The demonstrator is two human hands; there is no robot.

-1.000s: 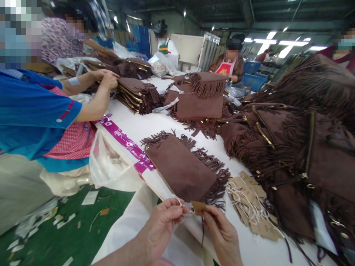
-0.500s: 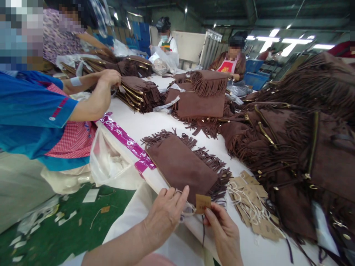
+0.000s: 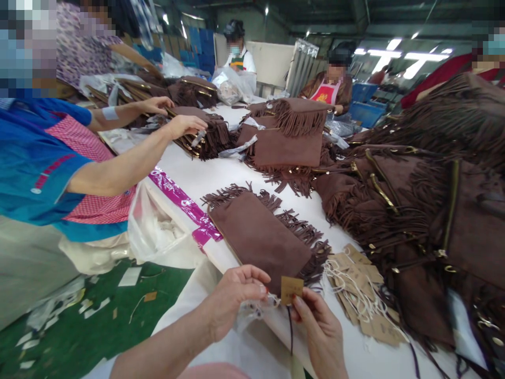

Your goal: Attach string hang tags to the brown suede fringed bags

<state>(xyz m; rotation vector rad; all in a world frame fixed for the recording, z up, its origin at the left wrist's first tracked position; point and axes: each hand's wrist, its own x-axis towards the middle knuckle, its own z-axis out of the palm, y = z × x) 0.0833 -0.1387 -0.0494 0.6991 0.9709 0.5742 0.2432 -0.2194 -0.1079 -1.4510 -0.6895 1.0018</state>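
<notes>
My right hand point(image 3: 320, 327) pinches a small brown paper hang tag point(image 3: 292, 290) between thumb and fingers at the table's front edge. Just left of it, my left hand point(image 3: 239, 295) has its thumb and fingertips closed on the tag's white string point(image 3: 273, 300). A crinkled bit of clear plastic point(image 3: 252, 311) shows under the left fingers; what it belongs to is unclear. Directly beyond both hands a brown fringed bag point(image 3: 262, 231) lies flat. A thin dark strap point(image 3: 291, 334) hangs below the tag.
More brown tags with white strings point(image 3: 363, 295) are heaped at right. Piled fringed bags point(image 3: 410, 200) rise behind them, and others lie on the white table point(image 3: 189, 176). Purple tape point(image 3: 179, 197) runs along its left edge. At left, a co-worker's hands point(image 3: 183, 126) reach over stacked bags.
My left hand's raised index finger has curled down towards the thumb, and clear plastic now shows beneath. The tag has barely moved. The co-worker's hands have parted, one moving right.
</notes>
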